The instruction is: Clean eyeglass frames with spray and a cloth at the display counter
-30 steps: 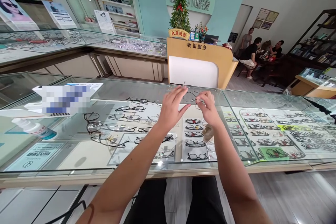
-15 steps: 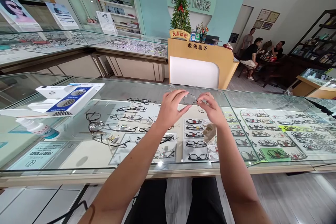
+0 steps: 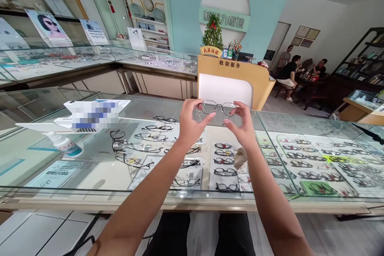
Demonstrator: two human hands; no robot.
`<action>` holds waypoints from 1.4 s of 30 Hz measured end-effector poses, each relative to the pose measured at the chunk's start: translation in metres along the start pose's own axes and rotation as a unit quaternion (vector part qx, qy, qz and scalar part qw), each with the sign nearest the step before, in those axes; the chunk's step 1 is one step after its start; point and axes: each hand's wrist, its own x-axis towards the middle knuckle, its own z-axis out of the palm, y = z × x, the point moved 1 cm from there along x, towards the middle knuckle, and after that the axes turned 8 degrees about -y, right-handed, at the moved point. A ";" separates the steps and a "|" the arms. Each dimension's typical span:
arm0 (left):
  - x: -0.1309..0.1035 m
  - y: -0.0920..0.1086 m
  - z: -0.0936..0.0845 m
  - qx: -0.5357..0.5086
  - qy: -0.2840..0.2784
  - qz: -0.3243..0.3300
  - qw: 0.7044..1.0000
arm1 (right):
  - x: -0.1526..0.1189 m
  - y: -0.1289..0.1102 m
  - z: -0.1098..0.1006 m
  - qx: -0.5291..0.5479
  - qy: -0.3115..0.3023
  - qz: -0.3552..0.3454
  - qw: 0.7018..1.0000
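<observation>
A pair of thin dark-framed eyeglasses (image 3: pixel 219 106) is raised above the glass counter, its lenses facing me. My left hand (image 3: pixel 192 122) pinches the left end of the frame between fingers and thumb. At the other end, my right hand (image 3: pixel 242 124) grips the frame near the hinge. Both thumbs sit below the lenses. The temples are mostly hidden behind the frame and fingers. Beneath my right wrist lies a crumpled beige cloth (image 3: pixel 240 157) on the counter.
The glass display counter (image 3: pixel 102 186) holds many eyeglasses, with several loose pairs (image 3: pixel 132 148) left of my arms. A white spray bottle (image 3: pixel 66 145) and an opened white-and-blue box (image 3: pixel 96 114) stand at the left. Beyond is a wooden cashier desk (image 3: pixel 232 70); people (image 3: pixel 288 72) sit far right.
The eyeglasses have turned from a tilted angle to level, with both lenses side by side. My hands have moved slightly apart along the frame. The view has tilted up and shifted left.
</observation>
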 end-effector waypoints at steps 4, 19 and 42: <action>0.042 0.028 -0.017 -0.054 0.018 0.008 0.998 | 0.033 -0.043 -0.018 -0.034 0.030 -0.054 0.998; 0.079 0.079 -0.053 -0.024 -0.009 -0.036 0.999 | 0.050 -0.101 -0.036 -0.044 0.027 -0.027 0.998; 0.084 0.059 -0.056 -0.026 -0.052 -0.074 0.996 | 0.046 -0.110 -0.045 -0.132 0.066 -0.040 0.988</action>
